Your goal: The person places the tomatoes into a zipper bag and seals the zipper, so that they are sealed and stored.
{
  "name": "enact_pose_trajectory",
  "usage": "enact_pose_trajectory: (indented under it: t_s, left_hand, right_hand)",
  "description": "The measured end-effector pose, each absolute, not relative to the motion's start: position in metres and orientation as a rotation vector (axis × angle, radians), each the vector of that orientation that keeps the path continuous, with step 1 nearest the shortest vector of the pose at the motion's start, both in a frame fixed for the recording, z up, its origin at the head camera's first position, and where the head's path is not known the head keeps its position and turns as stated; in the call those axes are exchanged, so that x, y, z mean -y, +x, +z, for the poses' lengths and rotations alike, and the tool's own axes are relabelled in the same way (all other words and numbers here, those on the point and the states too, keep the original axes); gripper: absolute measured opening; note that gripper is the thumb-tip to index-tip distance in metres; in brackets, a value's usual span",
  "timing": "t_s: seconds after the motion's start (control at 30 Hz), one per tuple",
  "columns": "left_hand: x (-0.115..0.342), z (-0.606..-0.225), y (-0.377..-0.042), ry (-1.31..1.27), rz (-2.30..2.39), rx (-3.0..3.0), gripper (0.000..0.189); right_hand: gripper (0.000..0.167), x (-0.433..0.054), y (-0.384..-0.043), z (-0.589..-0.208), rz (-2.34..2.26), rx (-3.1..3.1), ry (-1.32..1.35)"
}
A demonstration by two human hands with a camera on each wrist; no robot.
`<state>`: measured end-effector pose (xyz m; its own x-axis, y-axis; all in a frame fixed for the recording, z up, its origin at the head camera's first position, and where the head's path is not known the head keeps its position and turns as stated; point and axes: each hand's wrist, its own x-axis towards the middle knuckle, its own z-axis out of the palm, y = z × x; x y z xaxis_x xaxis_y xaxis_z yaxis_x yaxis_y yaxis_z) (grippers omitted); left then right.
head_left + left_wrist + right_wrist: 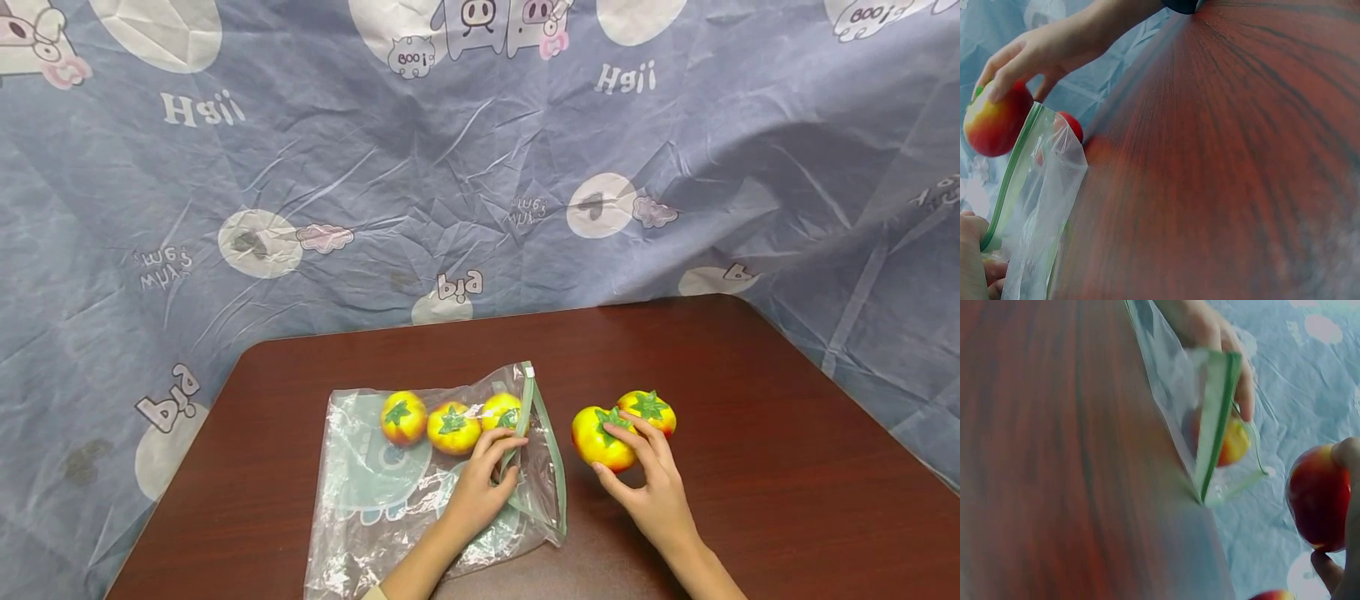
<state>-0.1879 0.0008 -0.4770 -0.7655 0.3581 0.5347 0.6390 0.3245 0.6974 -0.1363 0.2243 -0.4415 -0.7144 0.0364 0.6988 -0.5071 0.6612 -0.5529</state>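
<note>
A clear zip-lock bag [367, 483] with a green zip edge lies on the table, its mouth gaping toward the right. Inside are three yellow-red persimmons with green leafy tops, the leftmost persimmon [403, 418] farthest from the opening. My left hand [480, 483] pinches the upper layer of the bag's mouth, just in front of the nearest fruit. To the right of the opening, my right hand [656, 487] grips another persimmon [600, 442] between thumb and fingers; the right wrist view shows that held persimmon [1319, 497] raised beside the mouth. One more persimmon [651, 410] sits just behind it, partly covered.
The dark reddish-brown table [787, 467] has a rounded far corner at each side. A wrinkled blue-grey cloth [465, 167] with cartoon prints hangs behind it and along both sides.
</note>
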Motion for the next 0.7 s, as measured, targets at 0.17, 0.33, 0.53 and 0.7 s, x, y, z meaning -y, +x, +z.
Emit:
enact_pose_trajectory:
  t_s: [0.17,0.33,0.53,0.7]
  left_hand:
    - [-0.001,-0.457,-0.176,-0.883,-1.485,2.266,0.037]
    - [0.001,-0.450,-0.174,-0.898,-1.521,2.197,0.035]
    - [0.001,-0.449,-0.174,-0.910,-1.525,2.137,0.037]
    - [0.000,-0.449,-0.175,-0.910,-1.521,2.085,0.037]
  right_hand:
    - [0.055,-0.209,-0.137,-0.448,1.089,2.178,0.398]
    - [0.056,-0.193,-0.143,-0.461,1.126,2.154,0.470]
    - [0.056,-0.177,-0.151,-0.472,1.158,2.166,0.480]
    - [0.054,-0.171,-0.156,-0.473,1.153,2.231,0.421]
